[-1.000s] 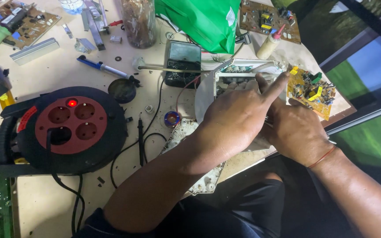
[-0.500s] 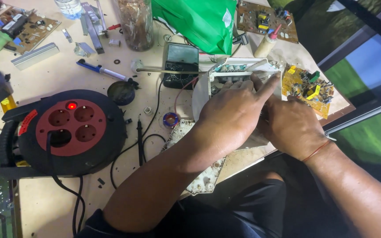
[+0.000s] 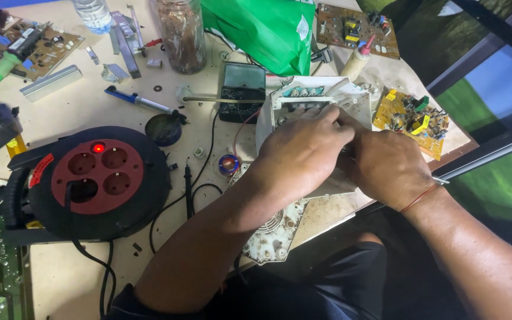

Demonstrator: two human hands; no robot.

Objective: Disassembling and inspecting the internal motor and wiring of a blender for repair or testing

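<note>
A white plastic appliance casing lies open on the workbench, with a row of small parts showing at its top. My left hand lies across it, fingertips pressed into the inside near the top edge. My right hand grips the casing's right side, touching the left hand; its fingertips are hidden behind the left hand. A yellow circuit board with several components lies just right of the casing. Under my left wrist a dirty white perforated panel sticks out.
A black and red cable reel with a lit lamp sits at the left. A multimeter, a small copper coil, a blue pen-like tool, a glass jar, a green bag and a brown circuit board surround the casing. The table edge is near my body.
My left index finger, which was stretched out towards the yellow board, has come down onto the casing's top edge. Both hands stay on the casing.
</note>
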